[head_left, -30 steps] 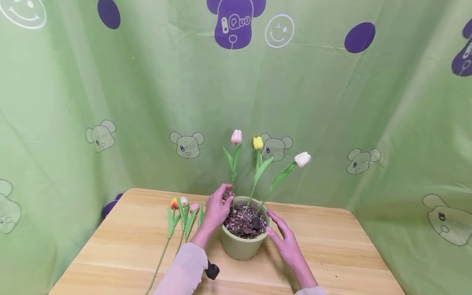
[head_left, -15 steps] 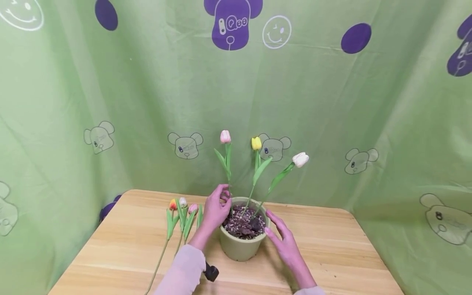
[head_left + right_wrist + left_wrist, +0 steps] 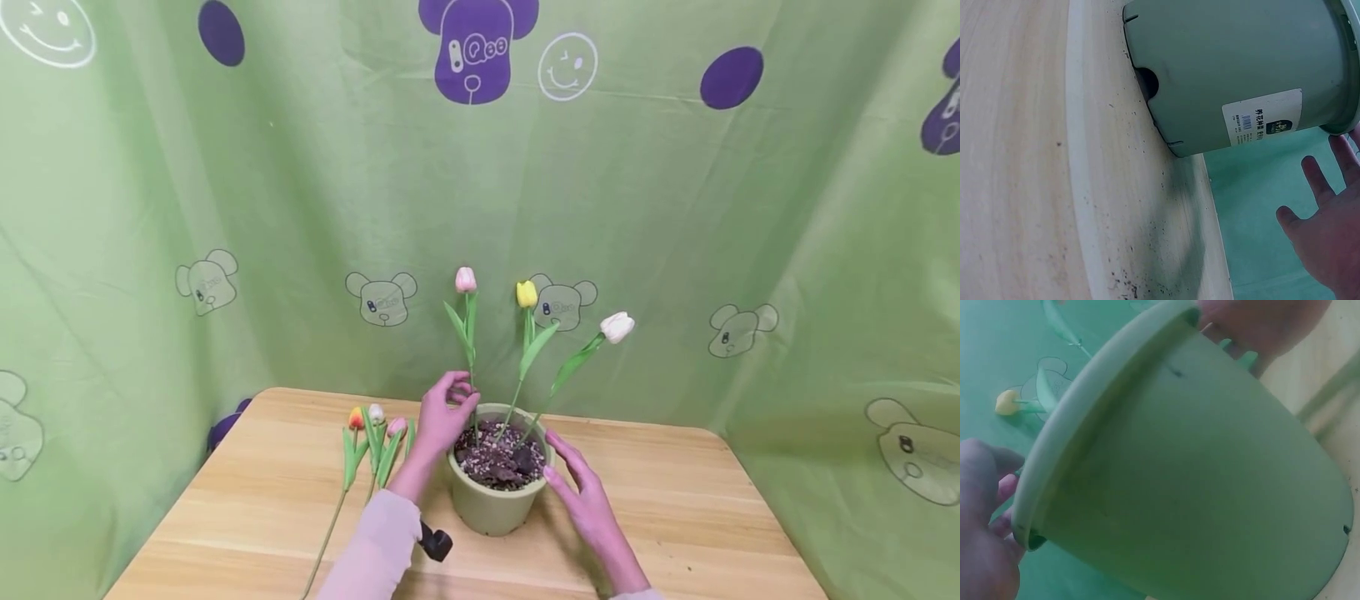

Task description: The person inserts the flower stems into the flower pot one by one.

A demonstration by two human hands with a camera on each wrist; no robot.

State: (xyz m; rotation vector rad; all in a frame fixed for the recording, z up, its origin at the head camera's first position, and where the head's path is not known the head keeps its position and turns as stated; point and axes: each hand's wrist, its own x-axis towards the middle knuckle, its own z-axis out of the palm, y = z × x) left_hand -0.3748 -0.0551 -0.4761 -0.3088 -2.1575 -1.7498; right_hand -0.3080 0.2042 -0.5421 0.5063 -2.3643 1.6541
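In the head view, a green plastic flowerpot (image 3: 492,510) filled with dark speckled soil (image 3: 487,467) stands on the table. My left hand (image 3: 442,421) pinches the stem of a pink tulip (image 3: 465,280) just above the soil, at the pot's left side. A yellow tulip (image 3: 527,293) rises from the middle of the soil, and a white tulip (image 3: 617,327) leans to the right. Around the pot's right rim, my right hand (image 3: 591,504) rests with its fingers spread. The right wrist view shows these fingers (image 3: 1318,181) extended by the rim, below a white label (image 3: 1263,117).
Left of the pot, several tulips lie on the wooden table (image 3: 262,492), among them an orange-red tulip (image 3: 356,418). A black object (image 3: 437,543) shows beside the left sleeve. Soil crumbs (image 3: 1125,284) dot the tabletop. A patterned green curtain (image 3: 300,167) surrounds the table.
The pink tulip's bloom has swung left, away from the yellow one, with the left hand still on its stem. The right hand has kept its place at the rim.
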